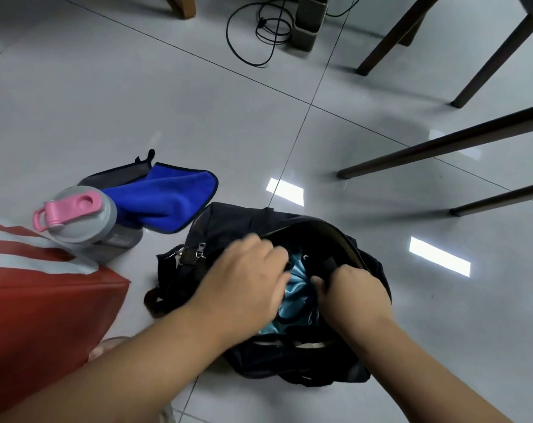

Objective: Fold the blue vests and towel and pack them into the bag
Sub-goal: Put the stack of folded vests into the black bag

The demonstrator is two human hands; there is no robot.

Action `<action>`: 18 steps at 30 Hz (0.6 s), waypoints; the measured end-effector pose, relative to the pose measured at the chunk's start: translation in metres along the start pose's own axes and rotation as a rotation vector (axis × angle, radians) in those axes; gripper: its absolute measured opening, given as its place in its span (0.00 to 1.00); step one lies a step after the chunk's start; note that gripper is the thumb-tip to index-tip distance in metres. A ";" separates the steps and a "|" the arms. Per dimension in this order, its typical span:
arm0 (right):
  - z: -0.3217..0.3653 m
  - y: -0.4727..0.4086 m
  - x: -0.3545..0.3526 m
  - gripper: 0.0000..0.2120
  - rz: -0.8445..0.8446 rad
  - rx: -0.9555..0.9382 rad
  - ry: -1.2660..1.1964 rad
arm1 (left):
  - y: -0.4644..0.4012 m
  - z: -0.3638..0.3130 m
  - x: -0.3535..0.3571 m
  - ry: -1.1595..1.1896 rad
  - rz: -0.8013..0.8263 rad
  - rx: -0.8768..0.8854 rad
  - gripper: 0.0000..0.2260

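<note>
A black bag lies open on the tiled floor in front of me. Light blue shiny fabric, a vest, sits bunched inside its opening. My left hand reaches into the opening from the left, its fingers curled down onto the blue fabric. My right hand grips the bag's near edge and a black strap beside the fabric. A bright blue towel lies crumpled on the floor to the upper left of the bag, partly over a dark grey pouch.
A grey bottle with a pink lid stands left of the bag, against the towel. A red and white cushion-like thing fills the left edge. Dark chair legs slant across the right side. A black cable coils at the top.
</note>
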State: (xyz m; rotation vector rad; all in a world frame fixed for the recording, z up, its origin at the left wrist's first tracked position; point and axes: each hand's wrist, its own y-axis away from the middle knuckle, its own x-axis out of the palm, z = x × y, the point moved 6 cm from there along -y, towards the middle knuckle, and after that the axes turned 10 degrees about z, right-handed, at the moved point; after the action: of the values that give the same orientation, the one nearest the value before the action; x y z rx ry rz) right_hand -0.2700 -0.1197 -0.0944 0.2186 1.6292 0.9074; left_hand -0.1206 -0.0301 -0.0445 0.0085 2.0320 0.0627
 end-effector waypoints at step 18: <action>0.042 0.007 0.048 0.28 0.088 -0.683 0.178 | 0.010 0.025 0.093 -0.227 0.641 -0.125 0.21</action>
State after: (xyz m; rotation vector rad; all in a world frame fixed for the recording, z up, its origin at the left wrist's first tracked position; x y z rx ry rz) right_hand -0.2479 -0.0677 -0.1258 -0.2733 1.3827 1.5261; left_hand -0.1405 -0.0161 -0.1385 0.5633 1.7243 0.5648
